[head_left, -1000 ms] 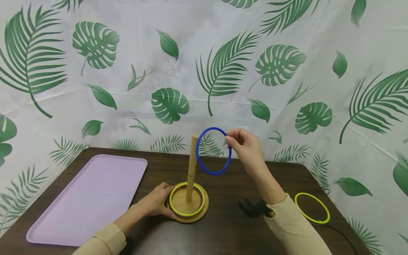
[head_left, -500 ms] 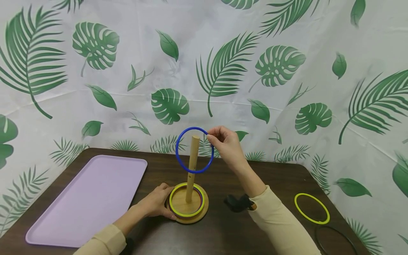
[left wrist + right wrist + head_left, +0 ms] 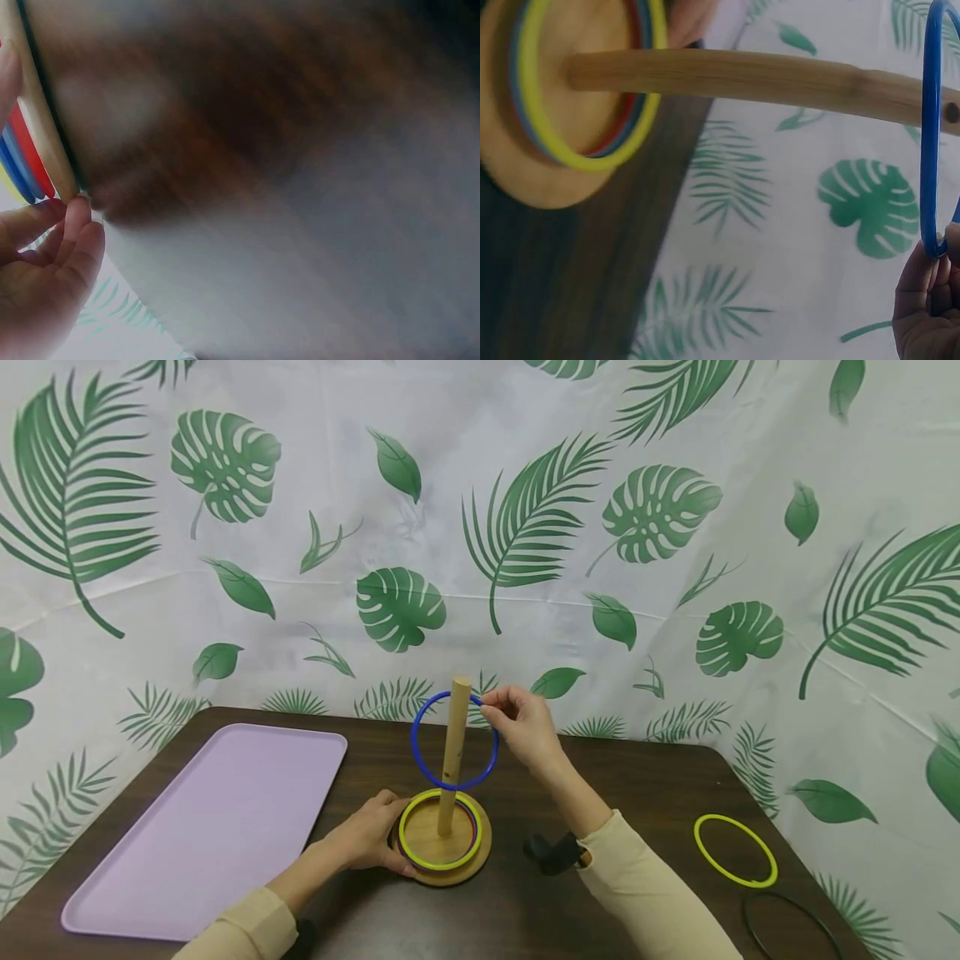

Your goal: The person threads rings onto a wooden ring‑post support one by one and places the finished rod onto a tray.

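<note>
Indoors, a leaf-print cloth (image 3: 322, 443) hangs behind a dark table (image 3: 660, 793), a lilac tray (image 3: 217, 827) along its left edge. My left hand (image 3: 367, 835), thumb and fingers curled about the rim, grips a round wooden stand (image 3: 427, 835) near the table's middle; its peg (image 3: 453, 735) rises upright. My right hand (image 3: 525, 722) pinches a blue ring (image 3: 930, 150) between thumb and fingers at its upper right. Steeply tilted, the blue ring circles the peg below its tip, apart from the stack beneath. It looks light, stiff and smooth, perhaps slick, hardly fragile; the thin rim seems the natural hold. The peg is the chief obstacle, since a tilted rim could catch on it. Below, a stacked yellow ring (image 3: 592, 161) tops a second blue ring (image 3: 25, 171) and a red ring (image 3: 31, 150). Near the table's right edge lie a loose yellow ring (image 3: 696, 839) and a dark loop (image 3: 780, 894), well apart from both my hands.
</note>
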`<state>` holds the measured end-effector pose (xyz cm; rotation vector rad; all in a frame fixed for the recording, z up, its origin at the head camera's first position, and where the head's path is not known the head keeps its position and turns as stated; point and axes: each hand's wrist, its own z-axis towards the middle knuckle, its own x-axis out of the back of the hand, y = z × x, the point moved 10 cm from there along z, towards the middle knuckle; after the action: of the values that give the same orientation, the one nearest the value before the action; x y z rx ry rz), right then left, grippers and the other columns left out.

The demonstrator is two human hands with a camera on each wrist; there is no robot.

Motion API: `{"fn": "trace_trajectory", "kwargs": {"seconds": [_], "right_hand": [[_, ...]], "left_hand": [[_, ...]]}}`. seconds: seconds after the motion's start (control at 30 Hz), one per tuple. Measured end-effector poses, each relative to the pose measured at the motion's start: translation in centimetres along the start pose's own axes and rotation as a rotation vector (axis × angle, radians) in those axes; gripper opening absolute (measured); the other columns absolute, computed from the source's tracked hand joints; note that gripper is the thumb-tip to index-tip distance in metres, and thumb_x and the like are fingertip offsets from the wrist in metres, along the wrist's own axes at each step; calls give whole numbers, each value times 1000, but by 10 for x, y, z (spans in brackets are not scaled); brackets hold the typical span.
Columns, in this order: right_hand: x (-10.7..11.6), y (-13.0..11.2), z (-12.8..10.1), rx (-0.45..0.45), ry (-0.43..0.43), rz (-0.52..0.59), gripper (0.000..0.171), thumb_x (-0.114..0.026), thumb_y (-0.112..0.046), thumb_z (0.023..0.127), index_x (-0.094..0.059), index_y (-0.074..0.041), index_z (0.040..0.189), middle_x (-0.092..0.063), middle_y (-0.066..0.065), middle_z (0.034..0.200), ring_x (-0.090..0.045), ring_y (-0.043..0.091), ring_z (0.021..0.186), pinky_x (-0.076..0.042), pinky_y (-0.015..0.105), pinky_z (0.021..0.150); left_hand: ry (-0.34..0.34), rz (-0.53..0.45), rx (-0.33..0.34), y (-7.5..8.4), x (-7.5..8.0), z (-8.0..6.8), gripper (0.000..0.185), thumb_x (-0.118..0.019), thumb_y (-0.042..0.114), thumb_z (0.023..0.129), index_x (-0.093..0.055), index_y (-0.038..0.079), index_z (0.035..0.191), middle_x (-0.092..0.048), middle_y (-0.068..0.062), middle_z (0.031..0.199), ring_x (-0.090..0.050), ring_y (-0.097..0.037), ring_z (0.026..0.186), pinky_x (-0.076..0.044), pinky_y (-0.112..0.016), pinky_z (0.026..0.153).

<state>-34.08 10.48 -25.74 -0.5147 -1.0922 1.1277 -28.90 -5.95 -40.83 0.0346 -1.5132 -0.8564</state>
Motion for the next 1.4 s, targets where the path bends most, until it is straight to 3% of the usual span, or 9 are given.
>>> {"fn": "trace_trajectory", "kwargs": {"seconds": [0.47, 0.6, 1.07, 1.4], "right_hand": [[-31, 68, -38, -103, -96, -119, 7, -67, -4, 84, -65, 2, 84, -62, 5, 67, -52, 7, 58, -43, 19, 52], [-41, 81, -45, -115, -130, -140, 8, -68, -6, 84, -65, 2, 84, -63, 5, 70, -51, 5, 58, -44, 19, 52], [-62, 87, -53, -106, -209, -209, 8, -67, -6, 85, -66, 1, 82, -63, 4, 73, -52, 7, 62, -44, 19, 54], [-70, 90, -52, -107, -216, -242, 5, -68, -6, 84, -66, -1, 81, -64, 4, 71, -50, 6, 61, -43, 19, 53]], "left_hand": [[-6, -8, 11, -2, 0, 0, 95, -90, 38, 55, -51, -7, 129, -52, -15, 112, -52, -33, 105, -46, -48, 90], [-4, -7, 4, -1, 0, -1, 94, -90, 38, 56, -51, -8, 128, -52, -16, 112, -52, -33, 105, -45, -49, 90], [-6, 3, 4, 0, 0, 1, 99, -90, 39, 54, -49, -8, 130, -53, -16, 112, -52, -33, 107, -45, -48, 92], [0, 13, -9, 1, 1, 1, 96, -91, 39, 52, -52, -8, 126, -53, -15, 109, -53, -33, 104, -46, -48, 90]]}}
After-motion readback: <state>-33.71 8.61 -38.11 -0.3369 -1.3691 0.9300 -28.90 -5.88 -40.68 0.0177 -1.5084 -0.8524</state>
